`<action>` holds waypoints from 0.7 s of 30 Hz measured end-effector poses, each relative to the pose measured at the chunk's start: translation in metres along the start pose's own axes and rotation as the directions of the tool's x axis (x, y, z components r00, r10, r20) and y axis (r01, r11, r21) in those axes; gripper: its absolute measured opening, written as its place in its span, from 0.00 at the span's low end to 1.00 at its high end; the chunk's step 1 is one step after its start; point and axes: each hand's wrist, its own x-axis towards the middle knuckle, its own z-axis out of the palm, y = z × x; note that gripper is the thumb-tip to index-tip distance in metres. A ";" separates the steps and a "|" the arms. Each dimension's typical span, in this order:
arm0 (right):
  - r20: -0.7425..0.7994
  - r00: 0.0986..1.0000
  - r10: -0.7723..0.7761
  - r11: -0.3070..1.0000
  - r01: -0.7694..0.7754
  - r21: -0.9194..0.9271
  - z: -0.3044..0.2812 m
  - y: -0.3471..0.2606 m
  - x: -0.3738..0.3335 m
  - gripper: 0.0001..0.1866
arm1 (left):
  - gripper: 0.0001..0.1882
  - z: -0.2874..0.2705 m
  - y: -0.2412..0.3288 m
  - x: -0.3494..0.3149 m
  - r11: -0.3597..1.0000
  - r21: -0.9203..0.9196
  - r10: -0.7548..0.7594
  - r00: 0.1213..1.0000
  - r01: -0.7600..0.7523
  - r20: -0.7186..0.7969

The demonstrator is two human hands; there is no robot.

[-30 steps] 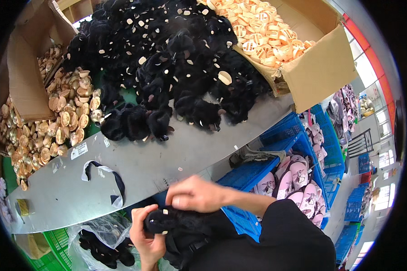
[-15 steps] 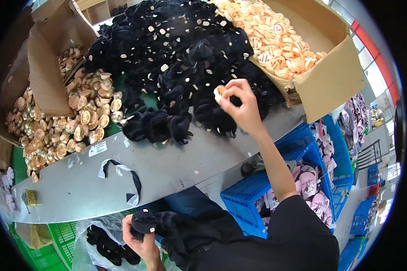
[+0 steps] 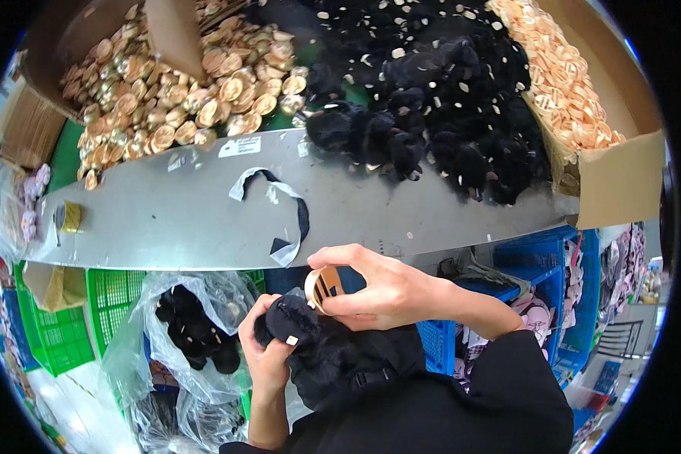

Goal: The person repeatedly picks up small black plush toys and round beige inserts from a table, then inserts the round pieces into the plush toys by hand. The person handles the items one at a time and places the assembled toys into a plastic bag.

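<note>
My left hand (image 3: 265, 356) is closed around a black furry piece (image 3: 293, 321) with small cream tabs on it; its exact kind is unclear. My right hand (image 3: 378, 291) pinches a peach-coloured oval plastic shell (image 3: 328, 285) with dark slots, between thumb and fingers. The shell is close beside the upper right edge of the furry piece; whether they touch is hard to tell. Both hands are in front of the table's near edge, above my lap. More black furry pieces (image 3: 446, 83) with cream tabs lie heaped on the table (image 3: 181, 219).
Gold and tan half-shells (image 3: 227, 91) spill out at the left. A cardboard box (image 3: 620, 178) of peach shells stands right. A curled strip (image 3: 299, 212) and tape roll (image 3: 68, 217) lie on the table. Below are a plastic bag (image 3: 147, 333), green crates (image 3: 57, 333) and blue crates (image 3: 435, 344).
My right hand has come down from over the black heap to my left hand, bringing the peach shell. The left hand still holds the furry piece. The view has tilted down and shifted left.
</note>
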 end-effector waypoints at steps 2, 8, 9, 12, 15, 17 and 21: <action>0.078 0.997 0.021 1.000 -0.019 -0.020 0.002 0.000 0.003 0.19 | 0.17 -0.009 -0.002 0.000 0.999 0.008 -0.039 0.999 0.039 0.034; 0.142 0.989 -0.049 0.994 0.062 -0.089 0.002 -0.007 0.010 0.32 | 0.13 -0.017 0.001 0.000 0.980 0.195 -0.054 0.990 0.027 0.133; 0.139 0.989 -0.043 0.997 0.053 -0.064 0.001 -0.009 0.011 0.33 | 0.12 -0.017 0.001 0.000 0.976 0.215 -0.056 0.988 0.025 0.142; 0.134 0.991 -0.027 0.999 0.024 0.023 -0.001 -0.012 0.013 0.35 | 0.12 -0.012 0.004 0.000 0.980 0.195 -0.072 0.985 0.041 0.156; 0.112 0.993 -0.032 0.993 0.018 0.121 0.000 -0.010 0.015 0.39 | 0.12 -0.014 0.002 0.001 0.981 0.184 -0.086 0.980 0.053 0.177; 0.060 0.996 -0.063 0.985 0.052 0.166 0.005 -0.007 0.015 0.42 | 0.13 -0.018 -0.001 0.001 0.982 0.173 -0.106 0.974 0.071 0.201; 0.052 0.993 -0.102 0.981 0.092 0.169 0.009 -0.007 0.013 0.37 | 0.17 -0.022 -0.008 0.000 0.987 0.075 -0.155 0.954 0.141 0.255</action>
